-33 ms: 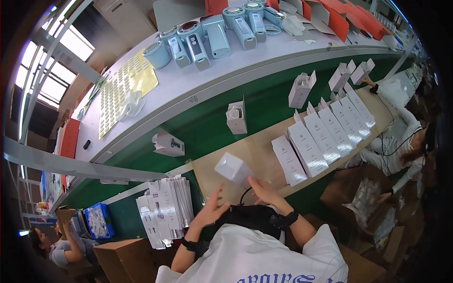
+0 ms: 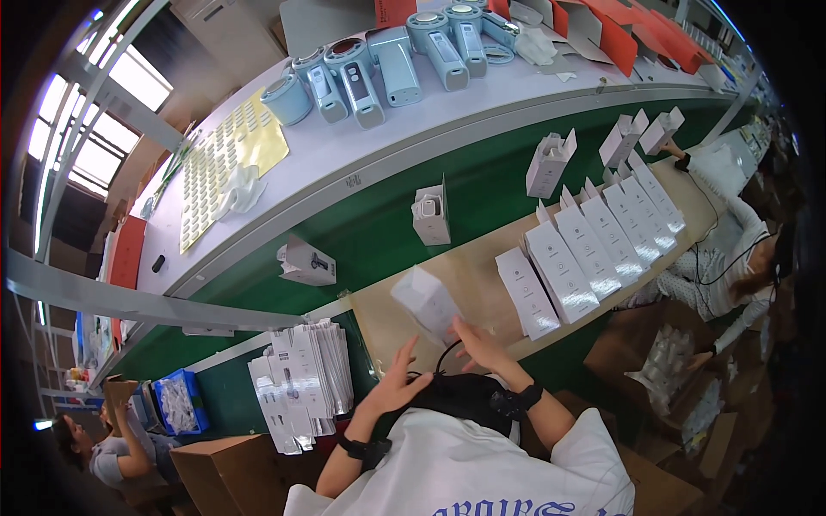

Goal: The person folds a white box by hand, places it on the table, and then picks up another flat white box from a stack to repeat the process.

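White box (image 2: pixel 428 303), blurred and seemingly tilted, over the left end of the tan tabletop (image 2: pixel 482 271). The left hand (image 2: pixel 396 383) shows its grip spread, apart from the box; the grip of the right hand (image 2: pixel 475 344) meets the near right corner, whether clamped or merely touching cannot be told. One-sided support could tip the box over the near edge; a rightward knock could disturb the neighbouring carton (image 2: pixel 527 297).

A carton (image 2: pixel 423 303) is just ahead of the right hand (image 2: pixel 482 346). To its right, a row of boxes (image 2: pixel 564 271) runs along the table (image 2: pixel 376 316); to its left is a stack of flattened boxes (image 2: pixel 297 378), with a bin (image 2: pixel 200 414) farther left. Behind, a raised table (image 2: pixel 361 148) carries handheld devices (image 2: pixel 394 73), a sheet of small pieces (image 2: pixel 265 138) left of them.
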The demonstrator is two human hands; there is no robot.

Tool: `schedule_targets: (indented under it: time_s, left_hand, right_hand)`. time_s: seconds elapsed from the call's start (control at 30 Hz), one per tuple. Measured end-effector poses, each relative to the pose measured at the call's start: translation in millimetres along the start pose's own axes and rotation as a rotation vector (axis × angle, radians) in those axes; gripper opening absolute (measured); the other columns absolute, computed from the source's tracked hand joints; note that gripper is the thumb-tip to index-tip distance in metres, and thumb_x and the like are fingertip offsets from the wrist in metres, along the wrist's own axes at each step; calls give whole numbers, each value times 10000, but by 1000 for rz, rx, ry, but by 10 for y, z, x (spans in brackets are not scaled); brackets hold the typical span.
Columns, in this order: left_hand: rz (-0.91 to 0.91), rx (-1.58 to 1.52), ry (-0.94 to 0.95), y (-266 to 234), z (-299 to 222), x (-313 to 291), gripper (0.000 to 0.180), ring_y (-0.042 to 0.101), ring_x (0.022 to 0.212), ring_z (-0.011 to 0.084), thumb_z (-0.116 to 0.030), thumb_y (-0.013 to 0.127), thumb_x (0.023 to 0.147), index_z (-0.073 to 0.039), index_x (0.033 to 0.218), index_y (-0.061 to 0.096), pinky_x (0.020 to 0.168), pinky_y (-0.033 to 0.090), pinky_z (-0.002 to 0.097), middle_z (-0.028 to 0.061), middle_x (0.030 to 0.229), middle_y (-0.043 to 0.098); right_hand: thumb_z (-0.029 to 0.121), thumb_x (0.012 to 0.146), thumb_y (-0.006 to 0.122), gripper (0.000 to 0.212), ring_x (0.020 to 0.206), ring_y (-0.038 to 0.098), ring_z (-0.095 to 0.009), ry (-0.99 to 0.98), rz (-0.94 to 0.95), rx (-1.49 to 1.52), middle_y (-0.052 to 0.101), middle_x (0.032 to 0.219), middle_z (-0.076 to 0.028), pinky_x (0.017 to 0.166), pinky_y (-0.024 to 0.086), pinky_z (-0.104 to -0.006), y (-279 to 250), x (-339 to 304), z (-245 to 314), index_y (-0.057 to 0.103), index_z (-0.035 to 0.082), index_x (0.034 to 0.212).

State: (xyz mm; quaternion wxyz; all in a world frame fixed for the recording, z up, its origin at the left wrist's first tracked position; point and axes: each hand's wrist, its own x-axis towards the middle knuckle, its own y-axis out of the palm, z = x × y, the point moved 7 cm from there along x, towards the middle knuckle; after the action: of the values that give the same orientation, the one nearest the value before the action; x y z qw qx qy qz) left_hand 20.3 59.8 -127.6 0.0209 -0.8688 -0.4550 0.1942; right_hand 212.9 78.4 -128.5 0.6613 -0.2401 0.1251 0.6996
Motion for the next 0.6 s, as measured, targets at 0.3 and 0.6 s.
schedule_targets:
  time_s: [0.3,0.6]
  left_hand:
    - [-207,203,-167,-529,458,366,523,513,1186,316,-302,640,862,-12,1264,473,973,416,376,197,1267,523]
    - [-146,54,-256,-314,1048,871,647,511,1180,298,-311,658,856,44,1325,390,983,412,375,215,1306,495]
  right_hand:
    - [511,852,557,557,976,584,-424,-354,-561,-602,590,1089,-262,738,501,-479,-252,619,469,536,21,1115]
    - [369,701,763,773,1000,589,-398,-170,-378,-657,532,1192,-272,865,482,-462,318,1483,116,425,-84,1229]
